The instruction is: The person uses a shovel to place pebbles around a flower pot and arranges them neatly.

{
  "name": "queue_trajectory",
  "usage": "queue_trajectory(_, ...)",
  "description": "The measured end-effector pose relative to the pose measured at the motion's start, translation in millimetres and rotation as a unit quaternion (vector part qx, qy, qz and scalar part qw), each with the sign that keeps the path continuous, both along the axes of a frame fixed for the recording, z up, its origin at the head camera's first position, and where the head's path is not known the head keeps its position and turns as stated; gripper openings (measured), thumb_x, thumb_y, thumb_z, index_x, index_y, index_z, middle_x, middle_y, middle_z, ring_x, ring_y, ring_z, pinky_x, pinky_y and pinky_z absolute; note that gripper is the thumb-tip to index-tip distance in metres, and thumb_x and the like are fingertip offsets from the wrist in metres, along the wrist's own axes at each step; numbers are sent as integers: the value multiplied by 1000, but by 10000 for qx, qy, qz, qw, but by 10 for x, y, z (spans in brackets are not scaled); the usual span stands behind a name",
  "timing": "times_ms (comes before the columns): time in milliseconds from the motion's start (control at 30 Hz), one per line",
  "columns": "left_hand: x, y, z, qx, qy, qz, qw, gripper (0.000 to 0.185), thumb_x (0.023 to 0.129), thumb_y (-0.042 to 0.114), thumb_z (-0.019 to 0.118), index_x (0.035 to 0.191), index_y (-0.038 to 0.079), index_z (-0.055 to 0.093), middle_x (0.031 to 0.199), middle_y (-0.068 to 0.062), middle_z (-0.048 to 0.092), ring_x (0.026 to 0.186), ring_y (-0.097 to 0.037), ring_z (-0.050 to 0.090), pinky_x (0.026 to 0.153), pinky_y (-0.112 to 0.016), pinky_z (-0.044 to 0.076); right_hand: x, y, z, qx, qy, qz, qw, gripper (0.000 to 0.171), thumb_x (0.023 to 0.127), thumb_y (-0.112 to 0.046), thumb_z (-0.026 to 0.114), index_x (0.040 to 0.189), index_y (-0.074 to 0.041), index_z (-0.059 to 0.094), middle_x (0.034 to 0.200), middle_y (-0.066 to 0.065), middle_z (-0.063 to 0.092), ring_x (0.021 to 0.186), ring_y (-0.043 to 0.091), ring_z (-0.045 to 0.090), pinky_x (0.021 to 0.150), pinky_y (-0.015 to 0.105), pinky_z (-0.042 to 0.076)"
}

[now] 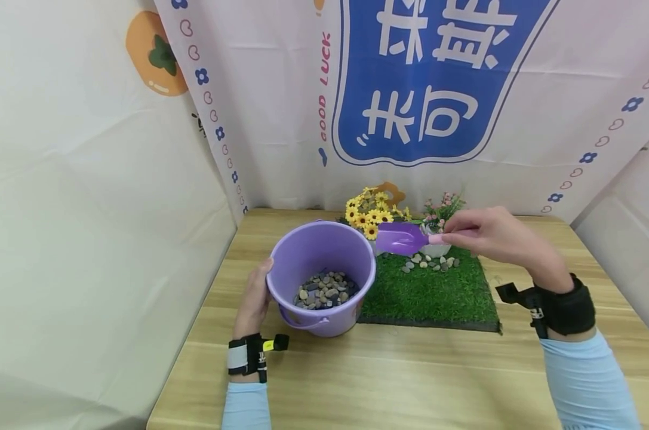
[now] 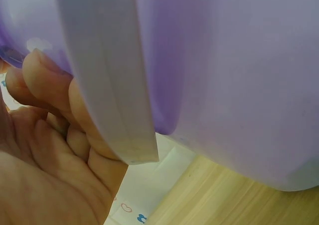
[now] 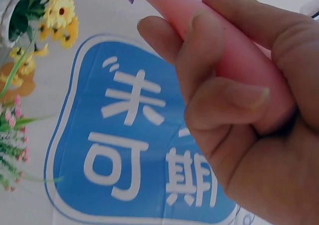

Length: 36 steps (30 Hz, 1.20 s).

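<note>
On the table [image 1: 410,382], my left hand [image 1: 255,292], fingers bent, steadies the purple bucket [image 1: 324,245], my right hand [image 1: 482,236] curls round the empty-looking shovel [image 1: 402,240] beside it, and, seemingly between scoops, I should dip toward the pebbles [image 1: 324,289] inside.

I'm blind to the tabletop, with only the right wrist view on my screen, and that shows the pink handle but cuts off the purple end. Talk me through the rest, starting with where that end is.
Observer: In the head view, the purple shovel blade appears just to the right of the rim of a purple bucket.
Operator: Now say what, if anything, holds that bucket.
Observer: The left hand grips it at the left side of its rim.
Operator: Good. Report what's inside.
Observer: A layer of small gray and tan pebbles lies at the bottom.
</note>
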<state>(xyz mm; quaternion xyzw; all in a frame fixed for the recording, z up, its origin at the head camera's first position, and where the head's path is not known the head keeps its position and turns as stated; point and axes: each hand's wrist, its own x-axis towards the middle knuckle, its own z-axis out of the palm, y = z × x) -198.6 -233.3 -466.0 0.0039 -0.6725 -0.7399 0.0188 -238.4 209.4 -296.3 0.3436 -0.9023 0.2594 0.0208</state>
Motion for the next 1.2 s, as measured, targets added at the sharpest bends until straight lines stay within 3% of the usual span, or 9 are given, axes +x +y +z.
queue_trajectory(267,-5,18,4,50,16,119,9999,51,94,48,41,123,10,58,113,-25,57,95,-38,57,69,-35,49,-9,-194,26,-37,-2,436,9990,4,86,-35,64,88,-32,66,67,-14,59,49,5,48,49,23,43)
queue_trajectory(533,3,20,40,67,25,98,9999,49,94,45,41,124,10,57,115,-24,57,99,-41,55,73,-38,49,-43,-356,25,-2,-266,665,9974,4,88,-31,63,87,-28,66,60,-11,50,47,5,42,47,22,39)
queue_trajectory(767,-17,-1,-2,28,47,138,9999,52,93,50,43,119,8,59,107,-27,59,84,-36,58,63,-31,48,-68,-477,36,159,-169,793,9966,5,87,-34,64,86,-29,64,61,-14,54,45,4,42,48,23,40)
queue_trajectory(1200,24,9,71,-66,-185,-40,9998,47,99,37,32,127,6,52,116,-31,53,98,-48,53,70,-38,51,-47,-668,3,477,-624,752,9941,9,88,-36,62,88,-29,67,67,-11,58,46,6,46,49,24,42)
